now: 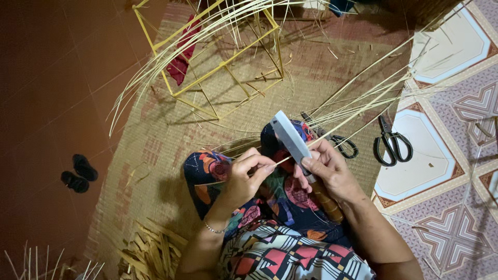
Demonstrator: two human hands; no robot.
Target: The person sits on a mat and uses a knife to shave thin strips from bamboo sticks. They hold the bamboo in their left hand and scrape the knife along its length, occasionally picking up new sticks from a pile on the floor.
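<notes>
Bamboo strip [332, 124] lies across our lap, pinched tight in our left hand [244, 179]; our right hand [327, 168] wraps closed around the knife [291, 137], blade on the strip. Splitting looks underway; steady pressure needed next. Scissors [392, 142] sit nearby on the floor.

1. A home floor serves as a craft workspace: a woven mat [155, 150] lies across dark red tiles [46, 103] and patterned tiles [451, 228].
2. Long split bamboo strips [363, 98] and a yellow stick frame [218, 57] crowd the mat's far edge.
3. Black scissors [392, 142] lie on the patterned tiles, shavings [150, 254] pile at the near edge, and sandals [79, 173] sit on the red tiles.
</notes>
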